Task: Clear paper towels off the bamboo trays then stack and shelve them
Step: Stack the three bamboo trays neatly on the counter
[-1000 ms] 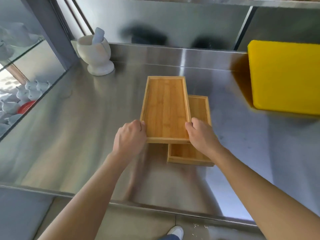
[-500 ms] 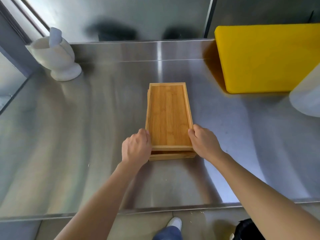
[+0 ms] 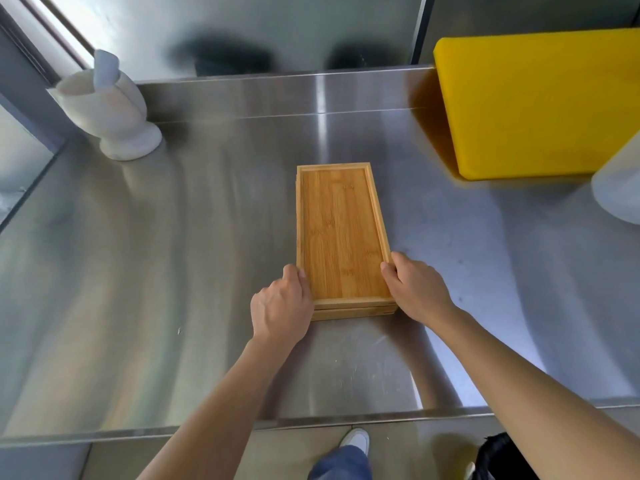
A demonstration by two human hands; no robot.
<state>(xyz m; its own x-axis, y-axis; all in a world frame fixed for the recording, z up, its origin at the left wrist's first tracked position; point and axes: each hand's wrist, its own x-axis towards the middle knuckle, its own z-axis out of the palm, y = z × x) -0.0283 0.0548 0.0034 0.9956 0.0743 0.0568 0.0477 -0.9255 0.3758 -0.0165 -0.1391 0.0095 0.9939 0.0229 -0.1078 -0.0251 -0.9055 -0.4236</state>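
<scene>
Brushed stainless worktop [image 3: 156,271], broad and glossy, with curved glare bands and a few faint scratches and specks near the front edge. A steel backsplash [image 3: 277,36] rises at the far side, carrying two dark blurred reflections. Bamboo trays [image 3: 341,233] sit stacked at centre, long axis running near to far, edges nearly flush; the lower tray shows only as a thin lip along the near end and left side. No paper on the top tray. Left hand [image 3: 281,306] clasps the stack's near-left corner, fingers curled against the side; right hand [image 3: 417,285] clasps the near-right corner, thumb on the rim. Each grip is closed on the stack. Far left: white mortar with pestle [image 3: 110,109], upright. Far right: yellow cutting board [image 3: 533,102] lying flat, and just near of it a white rounded container [image 3: 620,188], cut off by the frame. Below the worktop edge: tiled floor, a white shoe [image 3: 355,439].
</scene>
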